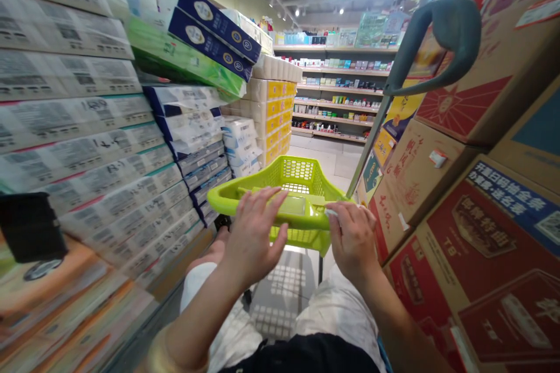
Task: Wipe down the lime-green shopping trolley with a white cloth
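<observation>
Pale trousers point(336, 309) and two bare forearms fill the bottom of the view, both arms running forward to the green basket point(227, 203).

The left hand point(256, 242) lies flat on the near rim of the basket. Its fingers point(266, 201) are spread and point forward and a little right, their tips resting on the flat lip and closed on nothing. The right hand point(353, 240) sits at the near right corner of the same rim, fingers curled and pressed together over the edge. A small pale scrap point(331, 212) shows at the fingertips; what it is, and whether the hand clamps the rim or only rests there, cannot be told.

The basket stands straight ahead of both hands. Its long axis runs away from the person down the aisle, with the short near edge across the knuckles. Both hands touch it, and neither is clearly the nearer. It looks empty through the mesh.

A grey handle point(450, 29) rises on a slanted pole right of the basket. Further right, printed cartons point(481, 233) are stacked close. Left of the basket stand wrapped tissue packs point(109, 157). Beyond it are stocked shelves point(336, 105), and beneath it grey floor point(284, 291).
</observation>
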`<state>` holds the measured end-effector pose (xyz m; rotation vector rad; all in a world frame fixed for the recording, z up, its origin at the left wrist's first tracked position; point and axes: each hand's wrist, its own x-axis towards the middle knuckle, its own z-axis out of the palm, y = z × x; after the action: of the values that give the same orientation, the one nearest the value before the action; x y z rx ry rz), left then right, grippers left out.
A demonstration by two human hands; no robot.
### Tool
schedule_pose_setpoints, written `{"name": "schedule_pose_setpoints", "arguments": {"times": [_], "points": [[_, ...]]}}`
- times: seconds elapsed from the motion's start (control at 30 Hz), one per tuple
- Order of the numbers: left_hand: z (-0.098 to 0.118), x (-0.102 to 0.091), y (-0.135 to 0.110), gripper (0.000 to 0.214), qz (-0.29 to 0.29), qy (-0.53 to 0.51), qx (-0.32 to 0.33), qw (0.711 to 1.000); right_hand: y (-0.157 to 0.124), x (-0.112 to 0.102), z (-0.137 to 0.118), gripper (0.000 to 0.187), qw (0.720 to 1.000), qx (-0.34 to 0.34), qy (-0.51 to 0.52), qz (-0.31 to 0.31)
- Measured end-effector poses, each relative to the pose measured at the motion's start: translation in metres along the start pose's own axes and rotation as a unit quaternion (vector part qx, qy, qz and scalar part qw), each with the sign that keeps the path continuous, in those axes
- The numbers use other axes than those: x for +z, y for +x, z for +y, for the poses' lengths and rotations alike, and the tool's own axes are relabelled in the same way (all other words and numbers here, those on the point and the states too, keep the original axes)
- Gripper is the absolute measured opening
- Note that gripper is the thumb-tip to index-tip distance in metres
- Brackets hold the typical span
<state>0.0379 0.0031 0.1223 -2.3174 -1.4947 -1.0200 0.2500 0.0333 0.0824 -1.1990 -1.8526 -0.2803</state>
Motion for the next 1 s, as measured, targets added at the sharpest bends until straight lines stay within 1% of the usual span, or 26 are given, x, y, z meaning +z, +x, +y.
{"name": "schedule_pose_setpoints", "arguments": {"times": [0.07,0.1,0.17,0.27,0.33,0.4,0.5,0.6,0.67,0.73,0.83,0.9,0.93,1.0], "points": [[0.019,0.008,0.003,0.056,-0.046,-0.023,0.03,0.998,-0.004,-0.002,-0.007,0.021,0.999,-0.026,0.023,-0.006],[0.026,0.012,0.004,0.059,-0.063,-0.03,0.035,0.997,-0.006,-0.003,-0.008,0.021,0.999,-0.038,0.036,-0.01],[0.031,0.019,0.005,0.058,-0.094,-0.034,0.023,0.995,-0.008,-0.006,-0.004,0.02,0.997,-0.047,0.063,-0.019],[0.025,0.022,0.004,0.041,-0.117,-0.037,0.006,0.992,-0.011,-0.008,0.013,0.021,0.99,-0.039,0.131,-0.016],[0.019,0.02,0.003,0.033,-0.117,-0.041,0.003,0.992,-0.014,-0.005,0.026,0.021,0.982,-0.027,0.189,0.006],[0.013,0.016,0.003,0.029,-0.111,-0.046,0.003,0.993,-0.019,0.0,0.033,0.022,0.971,0.0,0.235,0.032],[0.004,0.013,0.002,0.024,-0.099,-0.055,0.004,0.994,-0.029,0.011,0.032,0.023,0.96,0.033,0.272,0.057],[-0.003,0.012,0.002,0.022,-0.093,-0.057,0.001,0.994,-0.038,0.019,0.023,0.023,0.955,0.037,0.285,0.079],[-0.003,0.01,0.001,0.021,-0.095,-0.05,-0.006,0.994,-0.042,0.024,0.016,0.023,0.952,0.036,0.289,0.09],[0.002,0.007,0.0,0.024,-0.095,-0.043,-0.008,0.995,-0.045,0.027,0.012,0.022,0.95,0.038,0.293,0.102],[0.019,0.005,-0.004,0.036,-0.085,-0.059,0.014,0.995,-0.052,0.033,0.011,0.022,0.943,0.059,0.303,0.124],[0.033,0.006,-0.005,0.041,-0.083,-0.089,0.031,0.992,-0.056,0.036,0.013,0.024,0.934,0.1,0.317,0.13],[0.039,0.007,-0.006,0.043,-0.092,-0.1,0.033,0.99,-0.058,0.037,0.015,0.025,0.927,0.129,0.327,0.133],[0.049,0.012,-0.008,0.044,-0.107,-0.103,0.029,0.988,-0.056,0.039,0.017,0.029,0.904,0.189,0.357,0.143]]}}
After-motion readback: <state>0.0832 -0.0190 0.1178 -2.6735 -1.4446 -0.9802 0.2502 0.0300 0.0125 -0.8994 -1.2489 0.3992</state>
